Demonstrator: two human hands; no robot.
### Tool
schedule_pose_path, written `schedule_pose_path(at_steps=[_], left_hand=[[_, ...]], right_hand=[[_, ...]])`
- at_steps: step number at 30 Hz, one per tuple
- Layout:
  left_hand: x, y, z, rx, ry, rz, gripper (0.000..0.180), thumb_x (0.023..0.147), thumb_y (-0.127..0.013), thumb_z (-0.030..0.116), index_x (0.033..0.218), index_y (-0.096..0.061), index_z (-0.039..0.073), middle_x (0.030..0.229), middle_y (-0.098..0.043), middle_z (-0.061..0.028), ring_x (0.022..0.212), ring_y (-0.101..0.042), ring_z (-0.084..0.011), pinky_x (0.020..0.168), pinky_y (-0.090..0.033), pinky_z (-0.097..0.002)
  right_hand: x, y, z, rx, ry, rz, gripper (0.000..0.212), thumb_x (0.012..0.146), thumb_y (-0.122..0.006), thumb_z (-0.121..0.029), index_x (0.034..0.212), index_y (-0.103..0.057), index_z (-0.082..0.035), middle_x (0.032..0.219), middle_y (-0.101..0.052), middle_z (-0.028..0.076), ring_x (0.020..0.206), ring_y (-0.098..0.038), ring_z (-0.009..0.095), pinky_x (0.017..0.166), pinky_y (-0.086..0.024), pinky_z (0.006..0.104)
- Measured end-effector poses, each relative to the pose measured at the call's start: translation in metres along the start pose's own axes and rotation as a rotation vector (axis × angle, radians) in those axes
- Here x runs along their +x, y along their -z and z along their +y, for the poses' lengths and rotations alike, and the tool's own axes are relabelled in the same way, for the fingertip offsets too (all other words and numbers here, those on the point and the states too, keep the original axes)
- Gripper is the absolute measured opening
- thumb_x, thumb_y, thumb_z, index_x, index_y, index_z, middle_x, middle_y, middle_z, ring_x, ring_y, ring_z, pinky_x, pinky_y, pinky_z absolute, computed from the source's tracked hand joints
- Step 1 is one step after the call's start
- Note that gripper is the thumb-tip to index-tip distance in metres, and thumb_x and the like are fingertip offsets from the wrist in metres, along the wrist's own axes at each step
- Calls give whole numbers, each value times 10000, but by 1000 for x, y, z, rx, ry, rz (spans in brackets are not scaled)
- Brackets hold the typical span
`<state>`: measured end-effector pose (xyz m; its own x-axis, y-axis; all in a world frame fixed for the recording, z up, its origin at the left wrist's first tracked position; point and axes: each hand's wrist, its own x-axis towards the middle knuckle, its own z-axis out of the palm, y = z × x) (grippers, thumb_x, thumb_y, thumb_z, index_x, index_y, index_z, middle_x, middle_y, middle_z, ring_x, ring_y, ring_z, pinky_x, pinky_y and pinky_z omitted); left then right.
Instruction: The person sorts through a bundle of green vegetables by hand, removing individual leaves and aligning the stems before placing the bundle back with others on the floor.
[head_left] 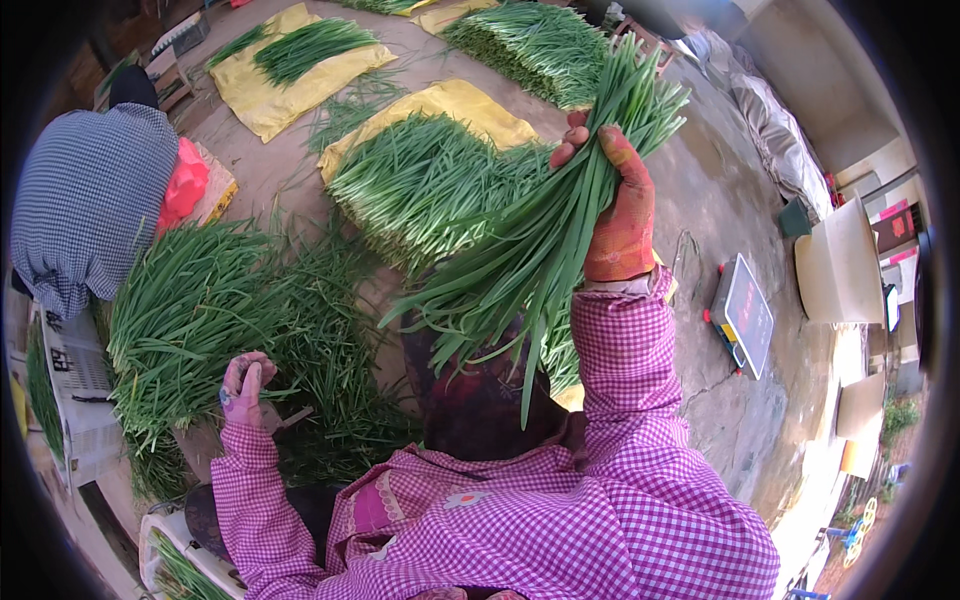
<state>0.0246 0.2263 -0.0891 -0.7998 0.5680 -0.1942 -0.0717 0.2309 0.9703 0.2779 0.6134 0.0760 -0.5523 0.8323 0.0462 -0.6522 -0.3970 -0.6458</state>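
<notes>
Raised in front of me, my right hand (pixel 622 205) in an orange fingerless glove is wrapped round a thick bunch of garlic chives (pixel 545 225). Their pale stem ends point up and to the far right, while the long green leaves fan down toward my lap. On the left my left hand (pixel 245 385) is held low with its fingers curled together. It is beside a big heap of loose garlic chives (pixel 190 310); what is in its fingers, if anything, cannot be made out. A sorted pile of chives (pixel 430 185) lies beyond on a yellow sheet (pixel 490 105).
More chive bundles (pixel 310 50) lie on yellow sheets farther off. At left a person in a checked top (pixel 90 190) bends beside a red bag (pixel 185 185). A white crate (pixel 85 390) is at the left edge. A flat scale (pixel 745 312) stands on the floor at right.
</notes>
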Motion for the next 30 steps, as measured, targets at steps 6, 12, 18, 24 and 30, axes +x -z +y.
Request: schedule_pose_path(at_steps=[6, 12, 18, 24, 30], left_hand=[[-3, 5, -20, 74, 196, 110, 124, 889, -518, 111, 974, -564, 34, 823, -596, -42, 723, -572, -126, 666, -480, -234], [-4, 38, -72, -1, 347, 211, 67, 893, -513, 91, 949, -539, 64, 813, -552, -29, 668, -533, -90, 505, -435, -183], [-2, 31, -56, 210, 419, 234, 78, 888, -523, 97, 943, -544, 46, 734, -540, -28, 557, -493, -79, 451, -411, -188], [5, 24, -52, 298, 466, 301, 112, 868, -534, 135, 934, -558, 48, 634, -522, -28, 432, -443, -93, 394, -368, -204], [1, 25, -49, 352, 457, 304, 153, 895, -504, 184, 949, -557, 51, 635, -514, -14, 454, -451, -91, 427, -386, -216]], right_hand=[[8, 149, -46, -7, 94, 449, 169, 836, -553, -118, 944, -551, 12, 831, -616, 97, 714, -590, 230, 666, -520, 326], [-4, 253, -14, 61, 64, 780, 85, 825, -572, -98, 865, -534, -33, 780, -598, 87, 662, -583, 228, 648, -520, 336], [52, 256, 20, -63, -79, 706, 127, 826, -566, -82, 928, -553, -7, 789, -618, 112, 683, -600, 243, 657, -530, 357], [150, 272, 50, -105, -165, 652, 183, 850, -553, -125, 993, -548, -11, 828, -624, 127, 689, -603, 265, 637, -529, 384], [249, 313, 75, -138, -41, 804, 274, 744, -663, -46, 970, -565, 73, 870, -621, 172, 681, -609, 299, 580, -542, 424]])
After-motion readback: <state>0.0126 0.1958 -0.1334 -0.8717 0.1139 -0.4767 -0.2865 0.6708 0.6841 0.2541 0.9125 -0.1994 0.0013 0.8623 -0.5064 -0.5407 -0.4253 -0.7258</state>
